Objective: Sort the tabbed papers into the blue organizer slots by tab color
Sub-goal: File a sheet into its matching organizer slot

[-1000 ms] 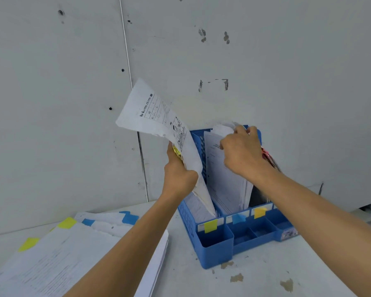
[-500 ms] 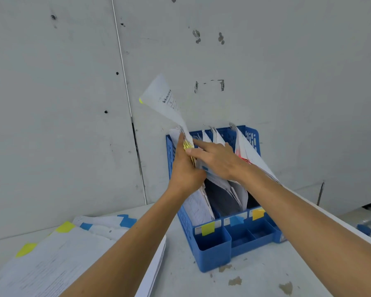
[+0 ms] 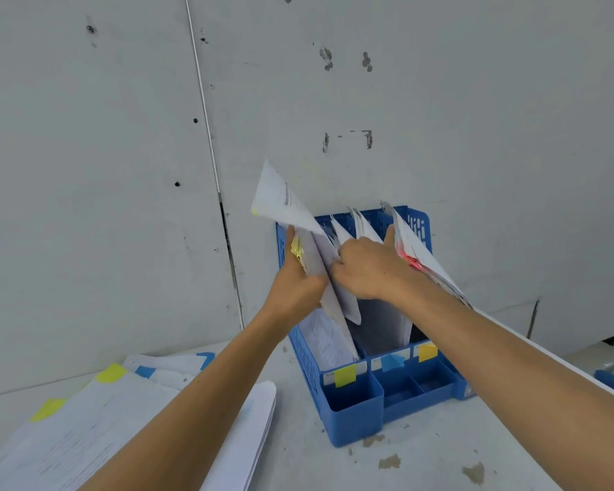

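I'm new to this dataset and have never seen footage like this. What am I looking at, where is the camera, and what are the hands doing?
No machine here: a person's bare arms, filmed by a camera worn on their head, looking down and forward. The left hand grips a white sheet at the leftmost slot of a blue organizer, which stands on a grey table by the wall. The right hand reaches among filed papers. A stack of tabbed papers lies to the left.
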